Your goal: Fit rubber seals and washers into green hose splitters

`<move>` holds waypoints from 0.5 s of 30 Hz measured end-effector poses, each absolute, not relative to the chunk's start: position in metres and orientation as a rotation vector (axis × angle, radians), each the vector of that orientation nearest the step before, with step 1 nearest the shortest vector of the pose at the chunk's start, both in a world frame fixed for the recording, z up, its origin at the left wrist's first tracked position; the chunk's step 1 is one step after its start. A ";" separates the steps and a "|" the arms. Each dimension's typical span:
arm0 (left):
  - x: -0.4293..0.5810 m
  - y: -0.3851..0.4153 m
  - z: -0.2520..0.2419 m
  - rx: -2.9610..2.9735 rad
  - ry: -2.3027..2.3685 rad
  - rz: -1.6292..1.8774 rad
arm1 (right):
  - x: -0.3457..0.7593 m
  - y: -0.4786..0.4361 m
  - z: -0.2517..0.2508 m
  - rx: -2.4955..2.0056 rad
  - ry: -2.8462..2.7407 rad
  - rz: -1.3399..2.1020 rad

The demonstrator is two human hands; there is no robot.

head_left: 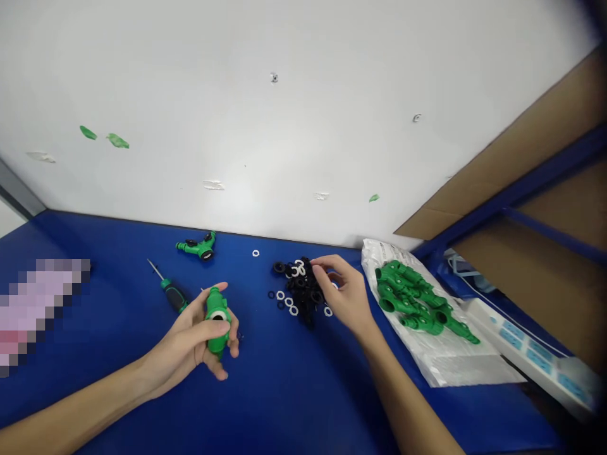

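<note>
Left hand [187, 341] gripping a green plastic hose connector [218, 319], right hand [344, 297] reaching half-open into a heap of rubber washers [301, 291].

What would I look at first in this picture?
The bright green plastic hose connector held in the left hand pops out first, above the blue bench top. To the right, the right hand reaches a heap of small black and white rubber rings, beside a clear plastic bag of green plastic fittings.

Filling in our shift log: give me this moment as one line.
left hand: holds green hose connector | right hand: at black and white washers
</note>
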State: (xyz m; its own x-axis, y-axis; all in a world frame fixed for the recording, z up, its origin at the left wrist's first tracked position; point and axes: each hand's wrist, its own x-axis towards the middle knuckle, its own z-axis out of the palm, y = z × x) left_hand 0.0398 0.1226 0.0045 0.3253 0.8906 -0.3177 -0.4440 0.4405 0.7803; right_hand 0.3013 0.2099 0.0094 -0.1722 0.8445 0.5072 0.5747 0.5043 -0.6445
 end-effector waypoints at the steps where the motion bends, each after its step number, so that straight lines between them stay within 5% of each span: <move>1: 0.039 0.123 0.005 0.654 0.843 0.952 | 0.311 0.214 0.010 -1.243 -1.902 0.331; 15: 0.043 0.122 0.004 0.738 0.848 0.920 | 0.270 0.254 0.003 -1.297 -2.531 0.153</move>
State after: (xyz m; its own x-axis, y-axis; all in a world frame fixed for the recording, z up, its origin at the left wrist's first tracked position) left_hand 0.0435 0.1220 0.0040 0.3456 0.8904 -0.2961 -0.3673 0.4187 0.8305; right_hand 0.2699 0.2535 0.0028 -0.5512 0.8077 0.2092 0.7767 0.5883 -0.2250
